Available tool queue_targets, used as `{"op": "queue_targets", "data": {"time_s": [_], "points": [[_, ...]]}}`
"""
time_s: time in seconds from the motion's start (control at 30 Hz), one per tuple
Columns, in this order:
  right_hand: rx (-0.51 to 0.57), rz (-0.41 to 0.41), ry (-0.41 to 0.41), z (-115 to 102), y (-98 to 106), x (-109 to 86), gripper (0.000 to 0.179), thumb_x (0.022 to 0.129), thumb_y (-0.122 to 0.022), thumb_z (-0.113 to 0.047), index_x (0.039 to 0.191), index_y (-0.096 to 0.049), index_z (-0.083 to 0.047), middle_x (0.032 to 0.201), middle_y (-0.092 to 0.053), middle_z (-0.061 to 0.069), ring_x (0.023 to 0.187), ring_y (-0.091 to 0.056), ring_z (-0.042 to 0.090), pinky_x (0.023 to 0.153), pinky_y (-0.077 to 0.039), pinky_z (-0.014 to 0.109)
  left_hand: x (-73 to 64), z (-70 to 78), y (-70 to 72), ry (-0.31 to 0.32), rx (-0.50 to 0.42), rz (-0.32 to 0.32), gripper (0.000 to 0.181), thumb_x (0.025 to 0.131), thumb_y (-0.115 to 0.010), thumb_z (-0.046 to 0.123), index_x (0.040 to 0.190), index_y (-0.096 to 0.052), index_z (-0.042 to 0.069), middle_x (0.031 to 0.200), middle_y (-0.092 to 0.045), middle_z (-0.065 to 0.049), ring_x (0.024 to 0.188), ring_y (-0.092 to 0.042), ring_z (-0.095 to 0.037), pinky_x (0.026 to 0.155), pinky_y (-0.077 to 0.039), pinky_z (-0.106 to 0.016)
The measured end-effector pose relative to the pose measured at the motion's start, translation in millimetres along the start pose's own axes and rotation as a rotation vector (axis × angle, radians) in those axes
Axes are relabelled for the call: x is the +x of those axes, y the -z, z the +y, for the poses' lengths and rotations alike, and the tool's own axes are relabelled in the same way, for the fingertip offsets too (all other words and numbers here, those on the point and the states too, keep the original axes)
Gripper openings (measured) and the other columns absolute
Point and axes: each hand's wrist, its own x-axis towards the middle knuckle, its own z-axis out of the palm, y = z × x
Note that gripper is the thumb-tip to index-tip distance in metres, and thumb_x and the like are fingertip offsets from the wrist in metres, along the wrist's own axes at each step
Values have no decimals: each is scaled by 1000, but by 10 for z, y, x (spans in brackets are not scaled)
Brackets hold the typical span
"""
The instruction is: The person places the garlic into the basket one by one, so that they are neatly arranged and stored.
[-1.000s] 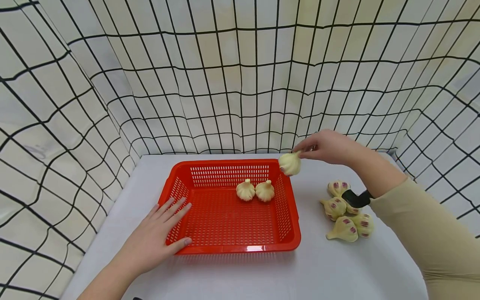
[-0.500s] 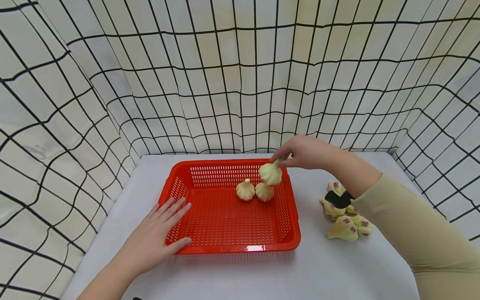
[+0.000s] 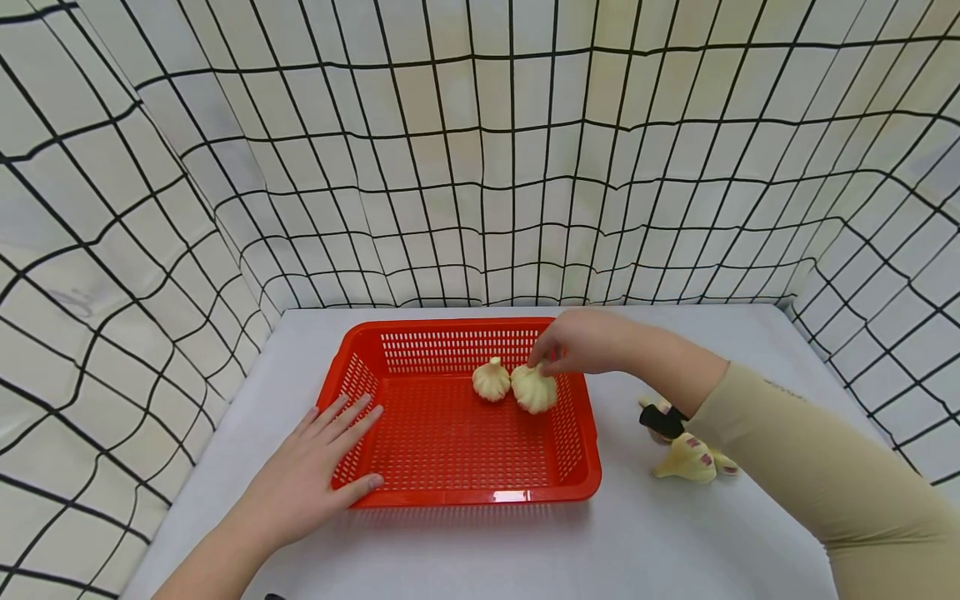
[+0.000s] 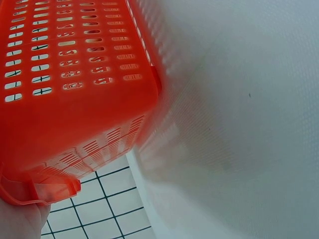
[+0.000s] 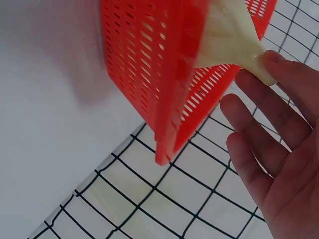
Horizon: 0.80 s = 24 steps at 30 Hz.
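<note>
- Left hand (image 3: 303, 479): fingers spread over the red basket (image 3: 435, 498), near the tabletop (image 3: 487, 558)'s far edge.
- Within: one garlic bulb (image 3: 491, 382) placed, I judge.
- Right hand (image 3: 579, 340): fingers pinch a held bulb (image 3: 535, 393) inside the basket.
- Toward the right edge: loose bulbs (image 3: 688, 460), untransferred.

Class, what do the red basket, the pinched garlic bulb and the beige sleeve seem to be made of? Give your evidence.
Red basket: likely glossy plastic, from its bright rim highlight and regular slots.
Garlic bulb: smooth, faintly shiny; real garlic or a plastic imitation, I can't tell.
Sleeve: probably matte fabric, softly creased.
</note>
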Motion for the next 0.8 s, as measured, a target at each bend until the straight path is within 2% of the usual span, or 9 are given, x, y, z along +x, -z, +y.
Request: {"op": "queue_targets", "data": {"time_s": [0.13, 0.27, 0.43, 0.63, 0.7, 0.8], "points": [[-27, -37, 12, -31, -90, 53, 17, 92, -71, -23, 108, -78, -23, 97, -71, -14, 84, -61, 7, 79, -53, 29, 1, -6, 2, -3, -3, 4, 84, 88, -62, 62, 157, -32, 25, 161, -29, -5, 148, -22, -36, 121, 9, -36], [-57, -65, 16, -47, -182, 102, 18, 92, -72, -23, 108, -78, -23, 100, -72, -14, 94, -63, 7, 87, -52, 29, -1, -5, 3, -2, -4, 3, 84, 88, -62, 62, 157, -32, 25, 161, -29, -5, 148, -23, -36, 122, 3, -41], [-52, -101, 6, -70, -274, 138, 17, 91, -73, -24, 107, -79, -24, 98, -72, -14, 92, -62, 6, 85, -52, 29, -3, -4, 5, -5, -2, 8, 84, 88, -63, 62, 157, -32, 25, 162, -28, -3, 148, -23, -36, 122, 2, -41], [-69, -121, -3, -94, -344, 158, 16, 90, -75, -25, 105, -79, -24, 97, -72, -14, 90, -61, 6, 83, -52, 29, 2, -7, -2, -8, -1, 10, 84, 88, -63, 61, 157, -33, 25, 162, -28, -2, 148, -23, -36, 122, -8, -49], [-84, -120, 4, -87, -366, 167, 16, 89, -75, -25, 105, -79, -24, 96, -72, -14, 89, -61, 6, 83, -53, 29, 2, -11, -8, -8, -1, 13, 84, 88, -63, 62, 157, -32, 25, 162, -28, -2, 148, -23, -35, 122, -5, -47], [-94, -115, 18, -79, -390, 178, 15, 89, -75, -24, 104, -80, -23, 95, -72, -14, 89, -61, 7, 83, -53, 30, -1, -17, -16, -15, 6, 27, 84, 87, -63, 62, 156, -33, 25, 161, -29, -2, 147, -24, -36, 121, 6, -38]]}}
